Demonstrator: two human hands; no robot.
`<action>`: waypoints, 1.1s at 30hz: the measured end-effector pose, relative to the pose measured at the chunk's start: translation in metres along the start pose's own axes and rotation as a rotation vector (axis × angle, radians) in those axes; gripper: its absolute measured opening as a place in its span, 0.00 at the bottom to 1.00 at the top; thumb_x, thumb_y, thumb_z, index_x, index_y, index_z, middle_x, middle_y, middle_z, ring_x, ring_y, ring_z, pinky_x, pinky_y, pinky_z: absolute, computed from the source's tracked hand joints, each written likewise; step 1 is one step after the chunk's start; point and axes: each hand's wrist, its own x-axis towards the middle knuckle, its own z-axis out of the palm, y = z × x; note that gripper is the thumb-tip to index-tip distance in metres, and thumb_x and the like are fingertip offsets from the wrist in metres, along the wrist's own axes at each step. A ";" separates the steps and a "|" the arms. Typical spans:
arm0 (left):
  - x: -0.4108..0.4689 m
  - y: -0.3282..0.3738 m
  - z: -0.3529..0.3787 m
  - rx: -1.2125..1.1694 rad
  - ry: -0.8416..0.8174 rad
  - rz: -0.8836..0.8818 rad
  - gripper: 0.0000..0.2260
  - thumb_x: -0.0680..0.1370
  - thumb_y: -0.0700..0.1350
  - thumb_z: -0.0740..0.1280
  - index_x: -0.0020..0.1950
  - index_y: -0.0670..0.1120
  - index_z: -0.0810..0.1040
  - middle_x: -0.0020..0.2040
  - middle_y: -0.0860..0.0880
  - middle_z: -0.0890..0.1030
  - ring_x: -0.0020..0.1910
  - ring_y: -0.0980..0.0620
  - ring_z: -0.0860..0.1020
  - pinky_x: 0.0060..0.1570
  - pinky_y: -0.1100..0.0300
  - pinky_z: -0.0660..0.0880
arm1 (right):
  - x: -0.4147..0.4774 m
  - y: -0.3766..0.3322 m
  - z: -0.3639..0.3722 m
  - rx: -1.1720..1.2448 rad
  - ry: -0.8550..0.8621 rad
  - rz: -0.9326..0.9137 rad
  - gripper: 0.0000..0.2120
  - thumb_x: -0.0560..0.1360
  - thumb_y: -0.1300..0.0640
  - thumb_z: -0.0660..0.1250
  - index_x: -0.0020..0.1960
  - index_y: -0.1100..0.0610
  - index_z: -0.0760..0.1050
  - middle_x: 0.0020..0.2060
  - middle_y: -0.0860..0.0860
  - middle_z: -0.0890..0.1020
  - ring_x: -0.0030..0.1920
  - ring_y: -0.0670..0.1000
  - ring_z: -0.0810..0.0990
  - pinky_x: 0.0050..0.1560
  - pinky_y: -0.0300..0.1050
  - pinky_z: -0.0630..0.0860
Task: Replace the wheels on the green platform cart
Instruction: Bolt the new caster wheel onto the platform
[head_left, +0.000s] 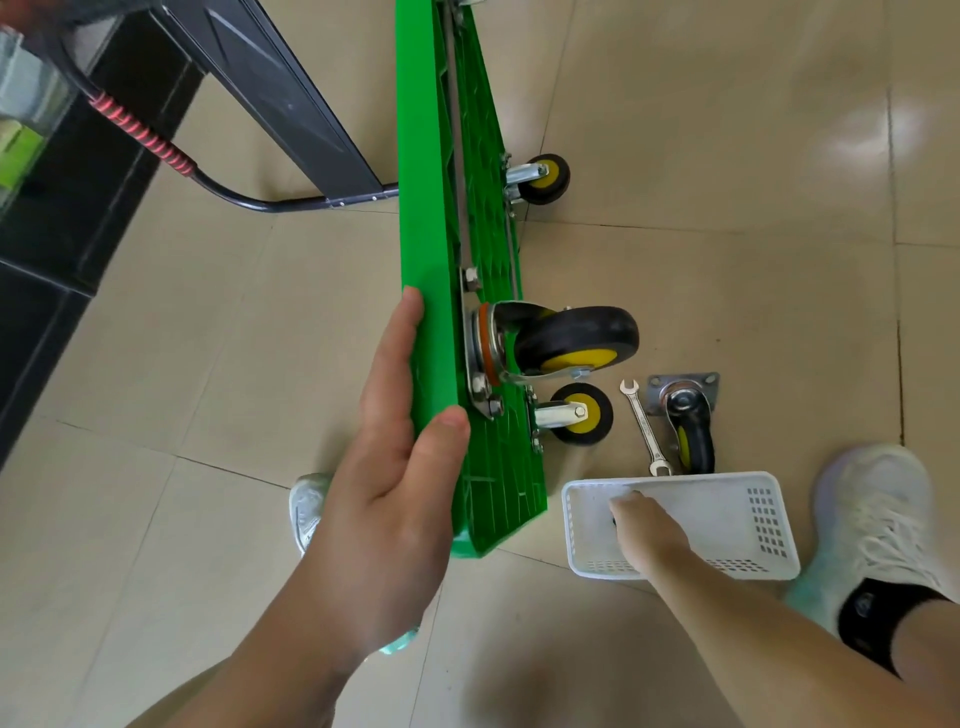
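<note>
Right hand (644, 525) grip hidden in basket (753, 519)

Green cart (427, 260) stands on edge, loose caster (688, 426) lying beside.

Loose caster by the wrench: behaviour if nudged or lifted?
The loose caster seems to lie on its side, so a nudge probably slides it rather than rolls it. Metal plate and fork suggest heft. Fork may swivel when lifted.

No text, label, brand, number or sign can be read here. The green plastic platform cart (431, 332) shows no writing on its edge or ribbed underside. Any stamping on the small steel open-ended spanner (645, 427) is too small to tell, and the green and white packaging (15, 145) at the left edge is blurred
</note>
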 end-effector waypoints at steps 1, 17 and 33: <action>0.000 0.000 0.000 -0.004 0.002 0.001 0.32 0.77 0.54 0.60 0.81 0.65 0.56 0.76 0.62 0.70 0.74 0.49 0.71 0.71 0.40 0.71 | 0.000 0.001 0.001 -0.004 0.003 -0.007 0.06 0.78 0.63 0.57 0.47 0.53 0.67 0.50 0.52 0.75 0.44 0.50 0.70 0.43 0.42 0.68; 0.023 0.024 -0.004 0.033 0.121 -0.146 0.28 0.72 0.43 0.60 0.68 0.67 0.68 0.54 0.61 0.80 0.50 0.38 0.80 0.48 0.32 0.80 | -0.059 -0.030 -0.083 0.920 0.415 -0.016 0.05 0.69 0.61 0.75 0.39 0.53 0.81 0.33 0.45 0.83 0.37 0.41 0.81 0.42 0.31 0.73; 0.111 0.050 -0.014 0.138 0.166 -0.176 0.30 0.70 0.49 0.62 0.72 0.61 0.65 0.69 0.54 0.71 0.59 0.46 0.78 0.63 0.37 0.75 | -0.132 -0.093 -0.284 1.613 0.264 -0.504 0.15 0.66 0.60 0.77 0.50 0.48 0.85 0.39 0.54 0.85 0.39 0.49 0.83 0.37 0.43 0.80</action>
